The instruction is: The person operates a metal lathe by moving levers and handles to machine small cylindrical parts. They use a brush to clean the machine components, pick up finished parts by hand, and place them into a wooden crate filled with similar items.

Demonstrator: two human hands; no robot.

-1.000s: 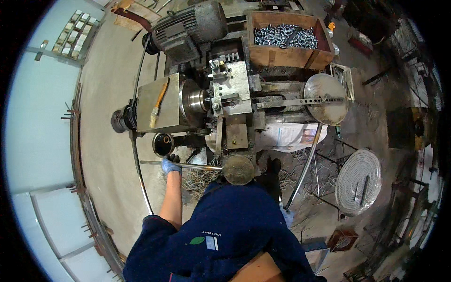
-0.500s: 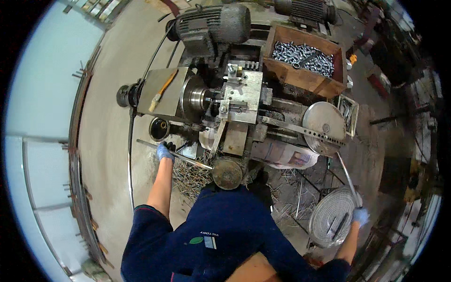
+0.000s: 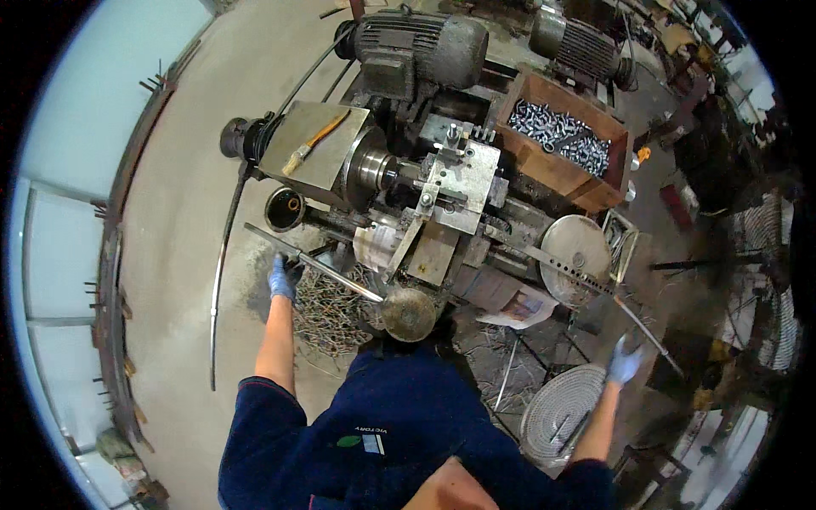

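My left hand (image 3: 282,279), in a blue glove with dark patches, is just below a long metal lever bar (image 3: 314,265). Its fingers look apart, with the tips at or against the bar's underside; contact is hard to make out. The bar slants down to a round hub (image 3: 409,314) in front of me. My right hand (image 3: 625,361), also gloved, is open with spread fingers and nothing in it. Beside it, apart from the fingers, a second lever rod (image 3: 650,331) runs from a perforated steel bar (image 3: 561,265). Below that hand lies a round coiled mat (image 3: 552,408) with dark rods on it.
Ahead stands a greasy machine with a steel block (image 3: 463,183), a spindle (image 3: 374,167) and motors (image 3: 421,51). A brush (image 3: 314,143) rests on its housing. A wooden box (image 3: 552,161) holds many small metal parts. Metal scraps (image 3: 327,319) litter the floor at left.
My right hand has let go of the right lever rod and opened. The left bar's outer end has swung upward, and my left hand has loosened on it. The whole view has tilted.
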